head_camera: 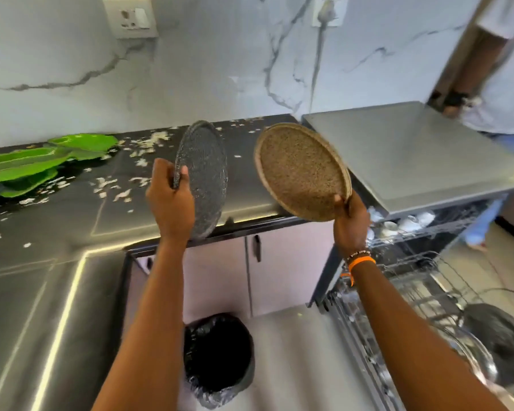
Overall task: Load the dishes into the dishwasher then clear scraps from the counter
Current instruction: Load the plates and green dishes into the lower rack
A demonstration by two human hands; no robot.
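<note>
Open dishwasher (pixel 422 232) at right, racks pulled out, cups inside. Dark counter (pixel 107 209) strewn with white scraps (pixel 110 185). Tan plate (pixel 301 170) gripped by rim in right hand (pixel 350 221), tilted, above dishwasher edge. Grey plate (pixel 202 173) clasped upright in left hand (pixel 169 200), over counter edge.

A bin lined with a black bag (pixel 218 358) stands on the floor below pale cabinet doors (pixel 217 274). A wall socket (pixel 130 15) sits on the marble-patterned backsplash (pixel 220 69). Another person (pixel 499 84) stands at far right.
</note>
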